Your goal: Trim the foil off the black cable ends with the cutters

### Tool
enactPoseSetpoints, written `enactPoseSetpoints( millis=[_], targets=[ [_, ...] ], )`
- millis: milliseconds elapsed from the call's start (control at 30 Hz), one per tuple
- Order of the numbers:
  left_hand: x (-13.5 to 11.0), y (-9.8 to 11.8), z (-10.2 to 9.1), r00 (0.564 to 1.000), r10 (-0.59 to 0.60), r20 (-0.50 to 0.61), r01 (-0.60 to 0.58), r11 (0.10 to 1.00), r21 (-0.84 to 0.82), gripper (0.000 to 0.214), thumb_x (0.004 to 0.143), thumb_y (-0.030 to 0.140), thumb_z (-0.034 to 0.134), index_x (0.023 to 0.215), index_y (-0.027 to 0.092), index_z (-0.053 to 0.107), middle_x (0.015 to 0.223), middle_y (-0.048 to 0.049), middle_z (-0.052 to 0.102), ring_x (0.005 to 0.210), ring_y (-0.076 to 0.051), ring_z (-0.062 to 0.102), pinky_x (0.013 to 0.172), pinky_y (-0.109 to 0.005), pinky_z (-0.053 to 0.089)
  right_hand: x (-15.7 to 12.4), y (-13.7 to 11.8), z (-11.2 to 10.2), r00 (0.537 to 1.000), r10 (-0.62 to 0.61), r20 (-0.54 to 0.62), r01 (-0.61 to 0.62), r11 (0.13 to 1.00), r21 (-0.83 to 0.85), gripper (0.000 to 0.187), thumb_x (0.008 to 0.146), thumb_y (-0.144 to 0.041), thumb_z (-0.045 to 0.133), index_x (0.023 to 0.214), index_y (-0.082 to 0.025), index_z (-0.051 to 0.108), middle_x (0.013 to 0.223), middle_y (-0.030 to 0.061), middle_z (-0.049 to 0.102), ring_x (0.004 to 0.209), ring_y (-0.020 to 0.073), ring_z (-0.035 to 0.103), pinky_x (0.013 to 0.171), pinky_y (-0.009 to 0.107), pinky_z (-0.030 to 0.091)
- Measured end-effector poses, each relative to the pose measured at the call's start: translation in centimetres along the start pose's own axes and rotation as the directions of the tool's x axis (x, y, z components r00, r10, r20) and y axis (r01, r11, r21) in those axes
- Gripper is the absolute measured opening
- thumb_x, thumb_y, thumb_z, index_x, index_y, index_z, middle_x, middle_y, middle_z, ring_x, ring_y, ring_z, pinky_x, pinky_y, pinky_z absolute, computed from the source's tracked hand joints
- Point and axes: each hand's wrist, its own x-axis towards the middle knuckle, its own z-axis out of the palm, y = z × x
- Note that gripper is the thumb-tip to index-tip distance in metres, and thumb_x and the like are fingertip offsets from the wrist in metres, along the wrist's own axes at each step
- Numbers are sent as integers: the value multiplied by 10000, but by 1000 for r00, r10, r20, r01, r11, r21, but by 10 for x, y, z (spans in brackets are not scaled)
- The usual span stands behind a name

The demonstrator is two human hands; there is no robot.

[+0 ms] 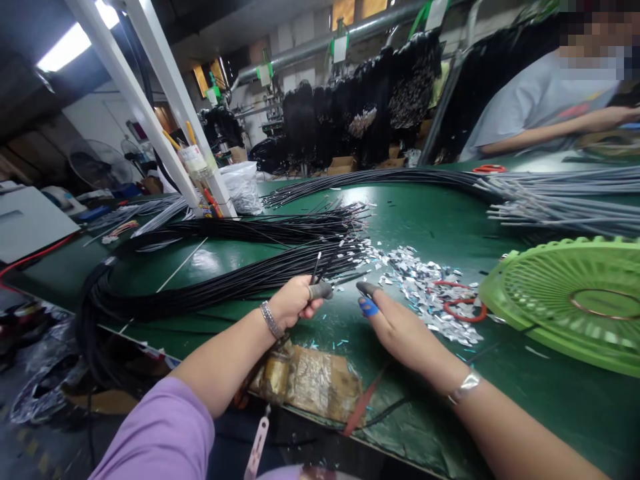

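My left hand (pixel 299 299), with a dark cover on the thumb, is closed around a few black cables (pixel 317 265). Their cut ends stick out past the fingers, some with pale tips. A short distance to the right, my right hand (pixel 400 327) has its fingers pressed together; a dark cover and blue tape (pixel 369 307) wrap its fingertips. Whatever may be in that pinch is hidden. Beyond both hands lie thick bundles of black cable (pixel 240 272), their stripped ends toward the middle. White and silvery scraps (pixel 425 287) are scattered beside the right hand.
A green plastic basket (pixel 575 300) sits at right, near red rings (pixel 465 311). Grey cables (pixel 565 200) lie behind it. A taped cardboard piece (pixel 320 380) is at the front edge of the green table (pixel 415 220). White posts (pixel 170 100) rise at left. A co-worker (pixel 545 100) is across.
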Motion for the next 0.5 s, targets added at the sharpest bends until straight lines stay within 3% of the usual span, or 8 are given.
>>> enactPoseSetpoints(
  millis=[67,133,267,500],
  targets=[
    [0,2,-1,994,-75,81,84,990,-117,319,733,403,679,705,157,478,429,94,366,300,-18,236,324,-152,136,-1,2,3,997,-73,-36,69,992,-108,333,885,-388,379,1054,-199,596,914,121,680,819,274,617,713,381,449],
    [0,2,-2,986,-103,132,126,976,-178,267,741,330,664,691,157,467,420,92,363,292,-16,229,315,-145,134,-1,1,8,993,-108,-55,98,982,-161,287,869,-334,387,1003,-197,601,896,119,669,820,267,609,724,377,453],
    [2,0,-2,977,-123,174,159,965,-209,212,750,264,637,691,152,467,418,84,376,288,-15,238,313,-137,129,1,-4,14,988,-128,-88,116,985,-125,214,860,-348,435,898,-209,594,809,92,642,732,238,581,654,346,442],
    [4,-4,0,969,-140,202,180,963,-199,283,725,323,685,709,165,451,416,87,382,284,-17,242,315,-134,116,3,0,16,990,-132,-51,128,988,-81,188,851,-356,464,823,-227,598,755,62,629,687,219,559,629,334,417]
  ],
)
